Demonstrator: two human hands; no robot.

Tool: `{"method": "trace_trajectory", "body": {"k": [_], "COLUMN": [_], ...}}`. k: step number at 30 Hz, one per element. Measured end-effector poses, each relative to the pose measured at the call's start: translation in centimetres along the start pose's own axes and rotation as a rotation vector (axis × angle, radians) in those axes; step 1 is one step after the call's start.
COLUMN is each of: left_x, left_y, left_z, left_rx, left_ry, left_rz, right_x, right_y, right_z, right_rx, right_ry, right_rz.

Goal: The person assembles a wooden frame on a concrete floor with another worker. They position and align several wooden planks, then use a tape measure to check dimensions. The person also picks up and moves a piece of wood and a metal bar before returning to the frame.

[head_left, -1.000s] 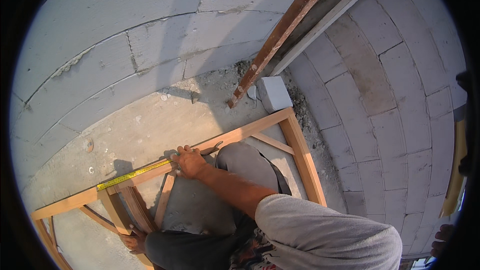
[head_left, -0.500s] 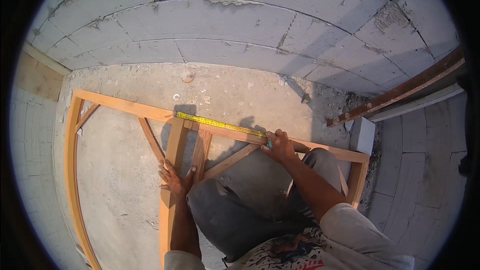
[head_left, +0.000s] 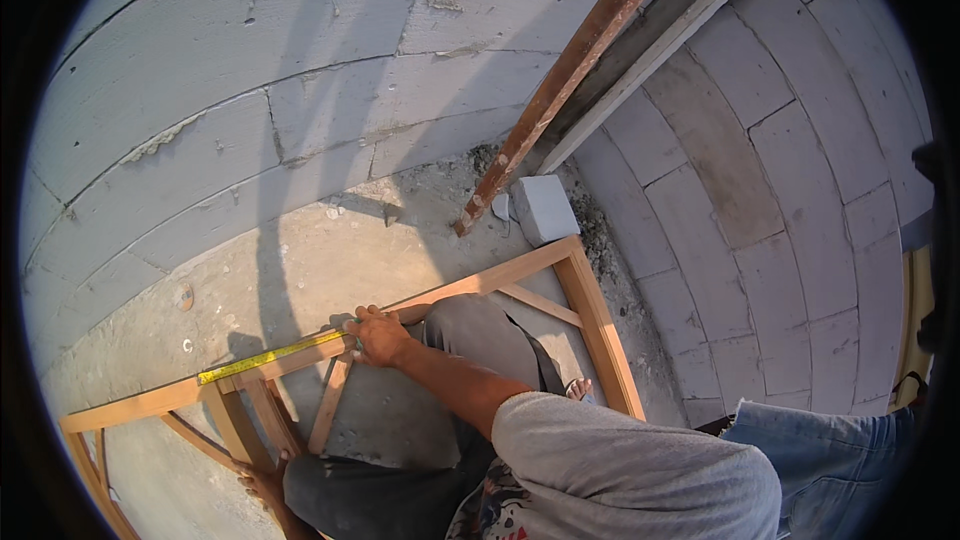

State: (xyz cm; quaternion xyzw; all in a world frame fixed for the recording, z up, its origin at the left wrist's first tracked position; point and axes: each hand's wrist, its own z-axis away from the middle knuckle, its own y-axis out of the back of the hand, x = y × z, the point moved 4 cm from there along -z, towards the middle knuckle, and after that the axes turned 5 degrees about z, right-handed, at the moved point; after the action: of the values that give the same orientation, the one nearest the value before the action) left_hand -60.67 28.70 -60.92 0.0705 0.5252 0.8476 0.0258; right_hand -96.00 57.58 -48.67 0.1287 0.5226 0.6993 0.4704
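A wooden frame (head_left: 450, 290) of light timber lies on the floor under and around my bent legs. My right hand (head_left: 380, 337) is closed around a tape measure, whose case is mostly hidden by my fingers. Its yellow blade (head_left: 272, 355) runs out to the left along the top rail, its end near the joint with an upright bar (head_left: 238, 422). On that bar, lower down, rests my left hand (head_left: 265, 485), thumb and fingers spread to either side. Diagonal braces (head_left: 330, 400) join the rail close to my right hand.
Grey block walls (head_left: 330, 110) meet at a corner ahead. A rusty brown beam (head_left: 560, 90) and a pale board (head_left: 660, 60) lean there, beside a white block (head_left: 545, 210) near the frame's corner. Blue jeans (head_left: 820, 460) show at the right edge.
The view has swung to the right, bringing the corner and the jeans into sight. Both hands keep their places on the frame, and the tape blade stays stretched along the rail.
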Motion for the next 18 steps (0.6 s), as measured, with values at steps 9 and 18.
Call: {"method": "trace_trajectory", "body": {"k": [9, 18], "left_x": [1.3, 10.8], "left_y": [0.7, 8.6], "left_z": [-0.3, 2.9], "left_rx": [-0.045, -0.011], "left_ry": [-0.122, -0.159], "left_rz": [0.008, 0.013], "right_x": [-0.4, 1.0], "right_y": [0.5, -2.6], "right_z": [0.2, -2.3], "right_rx": [-0.094, 0.160], "right_ry": [-0.003, -0.045], "right_rz": [0.001, 0.067]}}
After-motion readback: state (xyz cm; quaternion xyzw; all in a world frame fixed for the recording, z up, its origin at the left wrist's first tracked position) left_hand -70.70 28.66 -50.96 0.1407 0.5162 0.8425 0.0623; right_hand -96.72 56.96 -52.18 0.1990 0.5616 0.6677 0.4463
